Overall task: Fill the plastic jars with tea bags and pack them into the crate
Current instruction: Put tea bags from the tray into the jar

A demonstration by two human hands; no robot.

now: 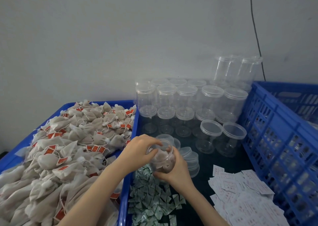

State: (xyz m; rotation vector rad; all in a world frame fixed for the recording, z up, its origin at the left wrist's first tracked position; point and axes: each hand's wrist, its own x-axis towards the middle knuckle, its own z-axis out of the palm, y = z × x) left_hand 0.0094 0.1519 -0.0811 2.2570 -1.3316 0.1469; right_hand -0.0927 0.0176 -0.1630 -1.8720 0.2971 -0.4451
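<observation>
Jar in hand: 1 clear plastic jar [162, 158], partly filled with tea bags, is held tilted above the dark surface [204, 158], just right of the blue tray wall [127, 182].
Right hand: the right hand [177, 170] is wrapped round the jar's lower body and base, fingers curled.
Left hand: the left hand [142, 148] is set at the jar mouth, fingertips bent over the rim; whether a tea bag is pinched cannot be told.
Supply: loose tea bags [65, 150] are heaped in the tray at left.
Destination: the blue crate [278, 139] stands at right; some contents show through its lattice.
Risk, spill: with the jar tilted and uncapped, bags are judged liable to slide out onto the green sachets [151, 196] below.
Risk, knock: the loose lids [189, 158] lie just beside the right hand; a wide wrist turn could scatter them.
Risk, topple: the empty jars [185, 102] are stacked close behind and could be toppled by a forward reach.
Open room: bare surface is limited to a strip between the lids, the white paper slips [240, 194] and the crate wall.
</observation>
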